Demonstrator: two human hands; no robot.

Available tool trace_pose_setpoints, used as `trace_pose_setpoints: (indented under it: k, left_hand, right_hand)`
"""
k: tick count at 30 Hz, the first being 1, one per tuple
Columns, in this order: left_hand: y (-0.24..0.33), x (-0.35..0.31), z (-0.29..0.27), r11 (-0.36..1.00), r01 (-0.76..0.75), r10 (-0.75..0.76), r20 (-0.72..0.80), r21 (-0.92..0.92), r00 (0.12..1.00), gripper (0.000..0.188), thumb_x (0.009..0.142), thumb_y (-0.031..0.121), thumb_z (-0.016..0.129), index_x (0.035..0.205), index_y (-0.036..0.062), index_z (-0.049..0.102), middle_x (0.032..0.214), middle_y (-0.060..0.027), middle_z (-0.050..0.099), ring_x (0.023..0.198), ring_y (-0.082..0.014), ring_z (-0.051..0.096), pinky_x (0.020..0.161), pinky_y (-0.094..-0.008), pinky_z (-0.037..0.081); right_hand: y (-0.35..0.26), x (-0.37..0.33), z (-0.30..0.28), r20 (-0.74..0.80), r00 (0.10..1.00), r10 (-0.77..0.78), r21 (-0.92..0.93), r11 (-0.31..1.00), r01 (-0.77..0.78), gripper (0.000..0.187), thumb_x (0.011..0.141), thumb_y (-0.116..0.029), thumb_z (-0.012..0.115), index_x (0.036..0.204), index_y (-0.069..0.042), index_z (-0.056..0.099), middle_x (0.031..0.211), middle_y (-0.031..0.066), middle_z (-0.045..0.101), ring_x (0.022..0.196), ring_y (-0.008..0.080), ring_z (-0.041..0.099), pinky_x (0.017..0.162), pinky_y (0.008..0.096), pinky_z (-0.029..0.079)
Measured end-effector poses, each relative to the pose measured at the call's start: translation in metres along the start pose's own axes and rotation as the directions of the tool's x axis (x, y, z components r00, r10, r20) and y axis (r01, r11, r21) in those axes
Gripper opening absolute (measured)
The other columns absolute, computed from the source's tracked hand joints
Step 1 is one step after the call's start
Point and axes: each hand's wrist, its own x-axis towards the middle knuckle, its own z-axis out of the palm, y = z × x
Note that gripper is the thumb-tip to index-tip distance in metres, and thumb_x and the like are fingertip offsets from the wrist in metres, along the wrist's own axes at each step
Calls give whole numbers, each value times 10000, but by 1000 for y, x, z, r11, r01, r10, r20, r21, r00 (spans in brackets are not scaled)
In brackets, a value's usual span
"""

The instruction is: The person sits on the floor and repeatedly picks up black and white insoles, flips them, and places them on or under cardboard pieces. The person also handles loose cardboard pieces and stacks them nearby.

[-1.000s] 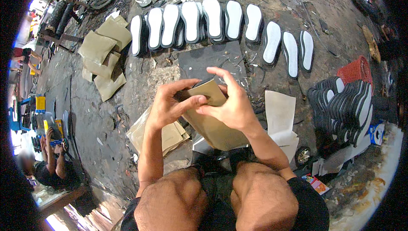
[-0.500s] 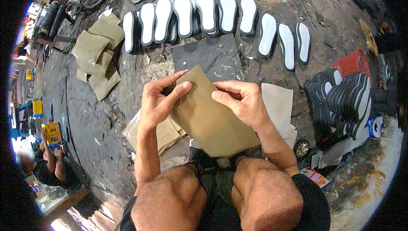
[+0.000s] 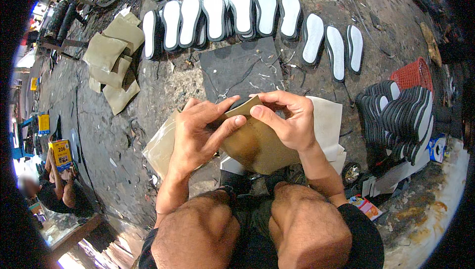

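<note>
Between my knees and the dark mat, both hands hold a tan-olive flexible sheet (image 3: 267, 146) up off the floor. My left hand (image 3: 202, 129) is closed on its far left edge, thumb on the near face. My right hand (image 3: 289, 120) pinches the far edge at the right, the thumb pressing near the corner. That edge curves up between the hands. Part of the sheet's left side is hidden behind my left hand. Beneath my left wrist lie pale tan sheets (image 3: 161, 150), and another pale sheet (image 3: 326, 120) lies beside my right wrist.
A black mat (image 3: 240, 68) lies ahead, with white-topped shoe soles (image 3: 215, 16) in an arc beyond it. More tan sheets (image 3: 111, 53) are at the far left. Stacked soles (image 3: 405, 115) and a red basket (image 3: 413, 75) stand right. Another person (image 3: 62, 185) holds a yellow box (image 3: 60, 155).
The sheet has come lower and nearer to me, and its far edge now bends up. My left hand has shifted right and nearer; my right hand now grips by the corner.
</note>
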Motion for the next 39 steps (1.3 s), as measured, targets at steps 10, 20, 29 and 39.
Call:
trace_pose_setpoints:
  k: [10, 20, 29, 39]
  left_hand:
    - [-12, 5, 11, 996, 16, -14, 15, -90, 1000, 213, 882, 218, 770, 999, 42, 790, 730, -113, 713, 612, -205, 576, 737, -352, 383]
    - [-81, 42, -15, 866, 374, -97, 623, -331, 776, 489, 814, 269, 871, 1156, -34, 699, 1021, -61, 728, 923, -138, 651, 833, -307, 522]
    - [-139, 1, -55, 784, 582, -471, 405, -215, 784, 321, 879, 323, 797, 997, 26, 778, 876, -15, 732, 827, -95, 637, 755, -292, 516]
    - [-340, -229, -153, 585, 804, -552, -674, 106, 491, 667, 909, 491, 705, 1284, -55, 629, 1205, -212, 707, 1092, -330, 673, 948, -406, 508]
  right_hand:
    - [3, 5, 8, 49, 992, 113, 49, 992, -115, 153, 904, -122, 765, 972, 15, 757, 833, 39, 730, 750, 68, 645, 677, 219, 505]
    - [37, 20, 12, 139, 904, 404, 344, 836, -427, 232, 937, -125, 737, 1080, 58, 742, 903, 66, 743, 751, 93, 664, 662, 229, 527]
    - [62, 23, 7, -44, 991, 130, 47, 991, -128, 417, 1008, -167, 643, 1381, 12, 595, 1212, 111, 715, 974, 152, 705, 814, 269, 554]
    - [70, 6, 6, -164, 969, 184, -50, 980, -195, 347, 1013, -187, 631, 1307, -3, 651, 1149, 142, 732, 966, 171, 702, 836, 284, 543]
